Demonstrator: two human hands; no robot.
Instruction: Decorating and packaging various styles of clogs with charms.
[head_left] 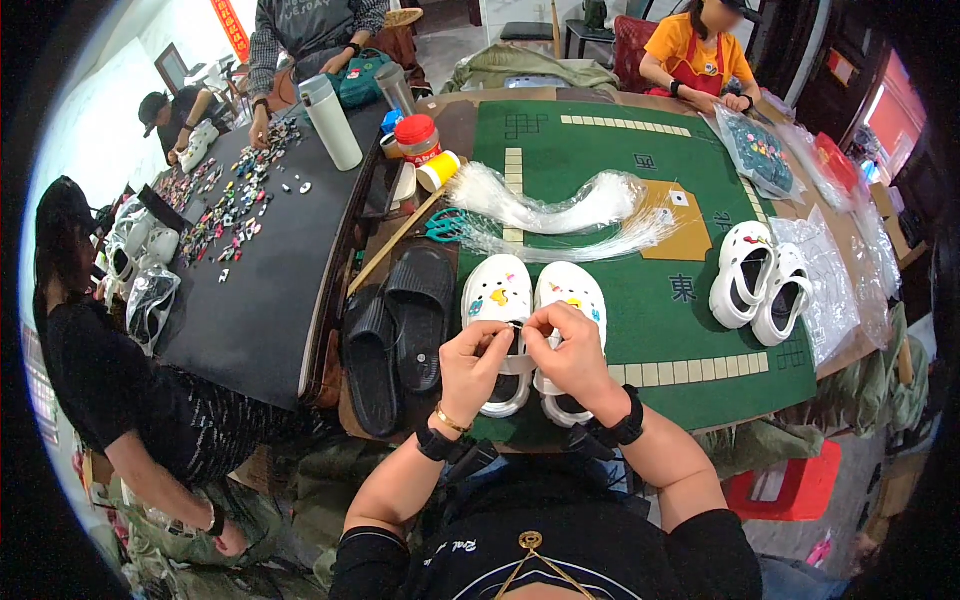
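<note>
My left hand (468,372) and my right hand (572,352) meet above a pair of white clogs, each closed in a pinch. Something tiny sits between the fingertips, too small to make out. Beneath them, the left clog (488,272) and the right clog (566,282) stand side by side, toes pointing away from me, with colourful charms on their uppers. My hands hide part of both clogs. To the left lie two black slide sandals (416,305). Beyond the clogs, bundles of clear strands (560,212) stretch across the green mat (650,310), near teal-handled scissors (444,226).
A second pair of white clogs (745,275) stands at right, near plastic bags (762,165). A wooden stick (392,243), yellow spool (438,172) and red-lidded jar (417,140) lie left of the strands. The black table (265,320) holds scattered charms. Several people sit around.
</note>
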